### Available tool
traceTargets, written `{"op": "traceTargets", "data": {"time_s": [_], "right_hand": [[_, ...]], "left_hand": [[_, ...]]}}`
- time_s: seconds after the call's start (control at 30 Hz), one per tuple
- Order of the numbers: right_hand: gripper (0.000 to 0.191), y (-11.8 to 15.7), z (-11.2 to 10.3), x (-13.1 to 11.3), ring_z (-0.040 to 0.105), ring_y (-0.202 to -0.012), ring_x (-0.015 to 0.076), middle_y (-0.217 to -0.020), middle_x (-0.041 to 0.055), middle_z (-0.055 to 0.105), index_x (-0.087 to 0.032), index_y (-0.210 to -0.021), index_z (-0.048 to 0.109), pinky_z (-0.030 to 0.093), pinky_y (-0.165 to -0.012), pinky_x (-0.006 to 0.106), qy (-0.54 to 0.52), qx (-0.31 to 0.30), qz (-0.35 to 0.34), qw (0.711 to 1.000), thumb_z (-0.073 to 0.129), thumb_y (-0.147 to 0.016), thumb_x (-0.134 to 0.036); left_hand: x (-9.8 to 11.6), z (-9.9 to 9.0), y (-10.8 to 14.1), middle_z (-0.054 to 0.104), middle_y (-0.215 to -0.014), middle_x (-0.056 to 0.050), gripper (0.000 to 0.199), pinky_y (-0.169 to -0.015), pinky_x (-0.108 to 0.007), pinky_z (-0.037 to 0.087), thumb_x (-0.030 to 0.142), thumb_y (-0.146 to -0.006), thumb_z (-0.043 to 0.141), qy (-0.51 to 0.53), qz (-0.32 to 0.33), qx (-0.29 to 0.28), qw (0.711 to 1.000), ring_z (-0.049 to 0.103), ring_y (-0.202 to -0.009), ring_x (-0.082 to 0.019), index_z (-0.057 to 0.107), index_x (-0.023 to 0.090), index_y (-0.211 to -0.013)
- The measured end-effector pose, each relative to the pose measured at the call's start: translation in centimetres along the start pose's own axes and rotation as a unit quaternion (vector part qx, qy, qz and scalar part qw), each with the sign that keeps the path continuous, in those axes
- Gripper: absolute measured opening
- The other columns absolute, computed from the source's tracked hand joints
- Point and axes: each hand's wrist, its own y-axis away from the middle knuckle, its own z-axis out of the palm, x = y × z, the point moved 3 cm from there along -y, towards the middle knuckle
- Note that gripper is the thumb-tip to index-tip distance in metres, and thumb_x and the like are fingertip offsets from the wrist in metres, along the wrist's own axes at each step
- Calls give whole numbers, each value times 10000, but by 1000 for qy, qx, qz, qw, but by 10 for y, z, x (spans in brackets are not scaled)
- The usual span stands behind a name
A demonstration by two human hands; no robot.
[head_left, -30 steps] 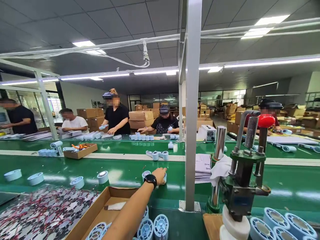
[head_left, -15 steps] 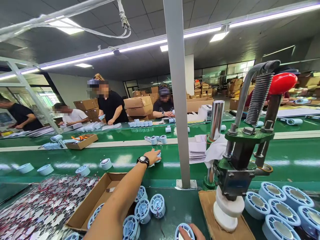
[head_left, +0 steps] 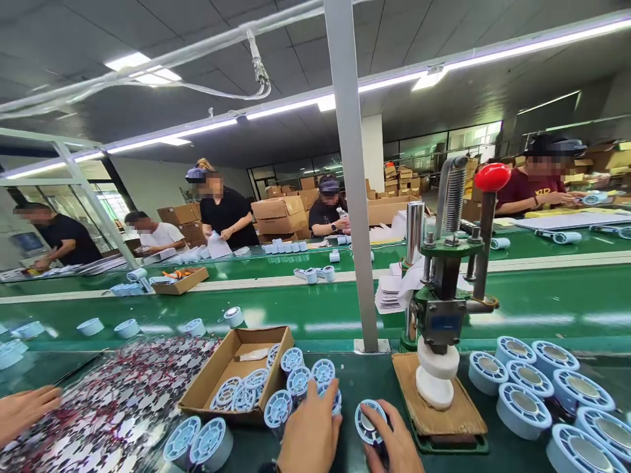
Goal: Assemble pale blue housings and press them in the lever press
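Observation:
My left hand [head_left: 310,427] is closed around a light blue round plastic housing [head_left: 336,399], mostly hidden behind its fingers. Against it stands a cluster of similar spoked housings [head_left: 298,381]. My right hand [head_left: 397,440] grips another light blue housing [head_left: 369,422] on the green bench, thumb and fingers at its rim and top. To its right stands a green hand press [head_left: 446,315] with a red-knobbed lever [head_left: 493,177]. A white round block [head_left: 434,387] sits on the press's cardboard-covered base, beneath its white pressing head.
Housings with metal discs [head_left: 523,402] crowd the bench at right. A cardboard box [head_left: 202,394] holds blue rings. Wired metal discs [head_left: 118,401] cover the left, where another person's hand [head_left: 29,410] reaches in. A grey post [head_left: 351,197] rises ahead before the green belt [head_left: 296,305].
My left hand has come back from the belt to the housings on the bench, bringing one with it. My right hand stays on its housing. Another person's hand has appeared at left.

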Motion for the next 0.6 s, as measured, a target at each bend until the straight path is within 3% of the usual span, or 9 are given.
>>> {"op": "traceTargets", "data": {"time_s": [0.1,0.2,0.27,0.33,0.4,0.5,0.6], "right_hand": [[505,-17,-6,-13,583,-1201,254,-1311,99,558,-256,-1235,639,476,-1024,363,-83,-57,25,995,522,-768,-106],[491,-38,-7,-32,590,-1164,212,-1278,91,562,-226,-1228,618,462,-1033,333,-136,-96,11,986,471,-779,-91],[485,-51,-3,-44,606,-1122,194,-1233,81,582,-216,-1203,624,466,-1021,309,-146,-99,-6,984,468,-765,-79],[493,-60,4,-52,616,-1100,180,-1202,59,602,-230,-1180,640,469,-1011,284,-159,-104,-25,981,490,-737,-72],[499,-65,10,-55,622,-1092,168,-1183,37,619,-250,-1162,653,468,-1009,266,-170,-103,-39,979,508,-719,-74],[475,-63,8,-46,609,-1132,177,-1218,62,610,-219,-1181,645,459,-1031,285,-174,-74,-30,981,492,-746,-101],[448,-47,-9,-21,583,-1192,222,-1268,117,586,-166,-1214,626,458,-1045,344,-163,-38,-1,986,476,-792,-165]], "left_hand": [[-7,25,11,417,-1449,-220,602,-898,-431,533,110,-918,425,39,-93,40,994,635,-1147,-308,312,220,-1499],[-14,36,21,382,-1465,-211,661,-897,-405,533,126,-905,472,85,-118,123,982,613,-1176,-298,236,184,-1520],[-21,44,29,419,-1433,-191,598,-894,-392,534,133,-915,442,109,-120,168,972,612,-1173,-282,291,165,-1492],[-29,54,36,498,-1359,-168,493,-905,-368,529,141,-927,390,123,-99,200,967,615,-1159,-259,409,150,-1420],[-30,65,39,591,-1244,-129,406,-922,-335,517,145,-921,379,130,-37,200,971,629,-1120,-231,548,174,-1289],[-15,76,37,673,-1073,-77,322,-911,-328,510,105,-856,439,124,47,161,978,649,-1030,-223,668,216,-1053],[10,70,30,690,-1021,-75,313,-902,-365,494,64,-816,452,117,33,165,979,637,-1016,-250,688,207,-964]]}}
